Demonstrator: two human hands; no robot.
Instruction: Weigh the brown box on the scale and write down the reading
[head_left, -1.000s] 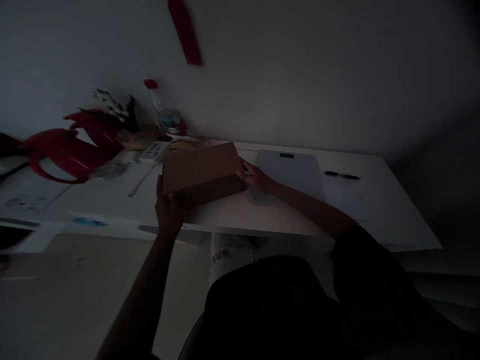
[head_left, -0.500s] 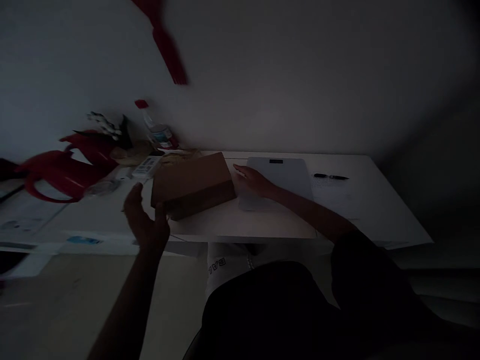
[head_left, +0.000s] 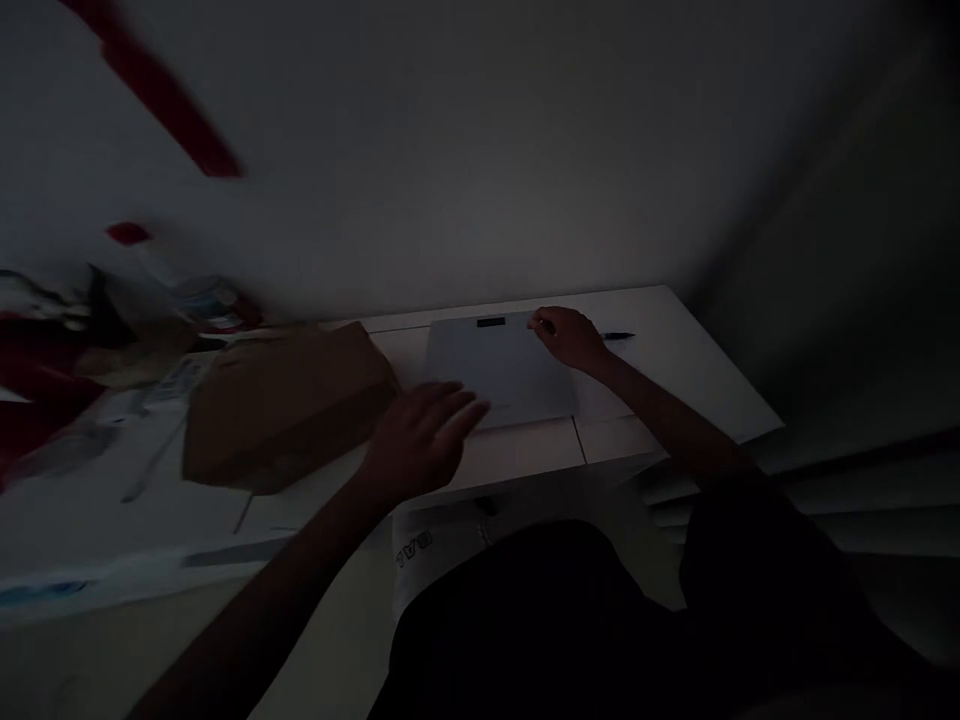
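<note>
The white tabletop (head_left: 525, 460) carries the flat brown cardboard box (head_left: 285, 410) at left, now released: a second ago both hands gripped its ends. The pale grey flat rectangular scale (head_left: 502, 365), with a dark display at its far edge, lies right of the box, apart from it. Both hands have shifted to the scale. The left hand (head_left: 424, 435) hovers over its near-left corner, fingers loosely apart, holding nothing. The right hand (head_left: 570, 335) rests at the far-right corner, fingers curled; grip probably not closed, the dim view prevents certainty. A black pen (head_left: 619, 336) lies just beyond it.
</note>
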